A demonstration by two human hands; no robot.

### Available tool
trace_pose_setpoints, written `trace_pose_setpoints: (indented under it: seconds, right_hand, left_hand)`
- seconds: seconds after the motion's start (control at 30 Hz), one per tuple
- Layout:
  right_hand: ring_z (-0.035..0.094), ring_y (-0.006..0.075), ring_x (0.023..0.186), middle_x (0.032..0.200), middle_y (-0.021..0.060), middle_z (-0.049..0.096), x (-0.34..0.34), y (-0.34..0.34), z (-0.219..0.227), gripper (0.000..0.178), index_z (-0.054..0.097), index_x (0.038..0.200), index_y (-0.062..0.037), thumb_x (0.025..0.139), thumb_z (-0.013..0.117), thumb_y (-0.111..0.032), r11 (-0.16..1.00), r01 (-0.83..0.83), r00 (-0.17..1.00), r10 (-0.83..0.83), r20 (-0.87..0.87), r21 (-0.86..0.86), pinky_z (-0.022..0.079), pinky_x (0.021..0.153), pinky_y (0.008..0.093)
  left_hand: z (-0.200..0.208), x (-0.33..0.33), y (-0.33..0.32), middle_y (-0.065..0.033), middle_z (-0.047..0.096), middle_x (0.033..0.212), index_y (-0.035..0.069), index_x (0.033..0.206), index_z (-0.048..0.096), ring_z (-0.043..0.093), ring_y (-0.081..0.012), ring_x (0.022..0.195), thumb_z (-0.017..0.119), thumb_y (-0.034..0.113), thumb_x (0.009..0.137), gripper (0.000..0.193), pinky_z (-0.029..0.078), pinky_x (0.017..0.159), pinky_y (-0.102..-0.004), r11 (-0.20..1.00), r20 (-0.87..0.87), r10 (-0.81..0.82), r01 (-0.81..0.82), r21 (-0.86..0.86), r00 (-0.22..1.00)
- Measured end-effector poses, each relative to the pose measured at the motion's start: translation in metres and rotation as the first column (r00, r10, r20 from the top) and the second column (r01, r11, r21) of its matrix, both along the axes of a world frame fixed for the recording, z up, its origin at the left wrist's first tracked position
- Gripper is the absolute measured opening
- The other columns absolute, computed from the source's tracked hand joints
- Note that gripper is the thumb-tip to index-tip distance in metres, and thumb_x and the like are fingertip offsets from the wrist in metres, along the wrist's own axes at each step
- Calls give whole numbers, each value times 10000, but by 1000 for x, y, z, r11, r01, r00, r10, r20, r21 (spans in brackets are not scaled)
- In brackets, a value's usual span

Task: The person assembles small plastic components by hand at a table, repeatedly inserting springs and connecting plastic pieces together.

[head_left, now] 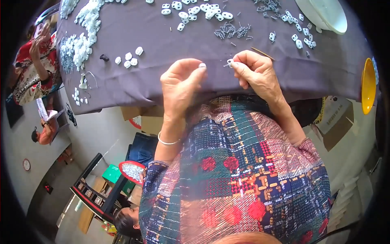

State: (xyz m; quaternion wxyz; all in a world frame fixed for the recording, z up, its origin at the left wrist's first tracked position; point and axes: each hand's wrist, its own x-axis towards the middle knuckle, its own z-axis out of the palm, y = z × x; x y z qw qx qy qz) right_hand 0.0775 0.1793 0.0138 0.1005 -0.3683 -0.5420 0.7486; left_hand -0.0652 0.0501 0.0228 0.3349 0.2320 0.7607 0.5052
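Note:
Above the near part of the cloth-covered table, my right hand (260, 75) pinches a small white plastic piece (230, 62) with holes between thumb and index finger. A thin grey pin shows at that piece's left side. My left hand (177, 83) is a short way to the left, thumb and index finger pressed together; whatever is between them is too small to make out. Beyond my hands lie a heap of grey screws (231, 31) and a cluster of white two-holed pieces (209, 11). A thin brown stick (262, 53) rests just past my right hand.
White parts are piled at the left (83, 44), with several white caps (128, 61) and a black piece (104, 57) nearer. A white basin (325, 16) stands far right, a yellow dish (368, 86) at the right edge. Other people are beyond the table's left.

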Motion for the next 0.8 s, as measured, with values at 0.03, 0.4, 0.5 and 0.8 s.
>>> trace_pose_setpoints:
  seconds: [0.03, 0.4, 0.5, 0.8]
  right_hand:
    - [478, 21, 474, 638, -9, 551, 0, 0, -1, 109, 591, 867, -20, 862, 580, -128, 1000, -8, 1000, 8, -6, 6, 368, 405, 157]
    - [488, 24, 481, 632, -16, 554, 2, 0, 22, 137, 600, 863, -19, 837, 609, -154, 1000, 16, 1000, -17, -26, -20, 382, 410, 168]
    - [470, 14, 485, 638, -20, 554, 0, -4, 24, 121, 602, 838, -11, 830, 606, -131, 999, -7, 1000, 8, -23, 34, 359, 407, 175]
    - [448, 10, 480, 627, -26, 527, 0, -8, 18, 113, 595, 877, -9, 852, 596, -119, 988, -49, 998, 55, -37, 149, 340, 408, 154]
  left_hand:
    - [3, 0, 1, -62, 634, 799, 18, 889, 618, 613, -120, 666, 659, 28, 777, 120, 462, 508, -191, 996, 236, 66, -79, 46, 970]
    - [2, 14, -1, -84, 630, 879, 37, 950, 567, 643, -185, 807, 605, 67, 829, 131, 485, 565, -228, 959, 833, -3, -235, 159, 553]
    - [-1, 16, -3, -87, 630, 885, 38, 962, 563, 644, -191, 821, 590, 71, 844, 126, 490, 566, -225, 954, 859, -21, -247, 170, 512]
    - [1, 20, -5, -90, 631, 884, 20, 973, 566, 649, -196, 804, 584, 71, 854, 131, 499, 573, -223, 953, 821, -37, -226, 200, 570]
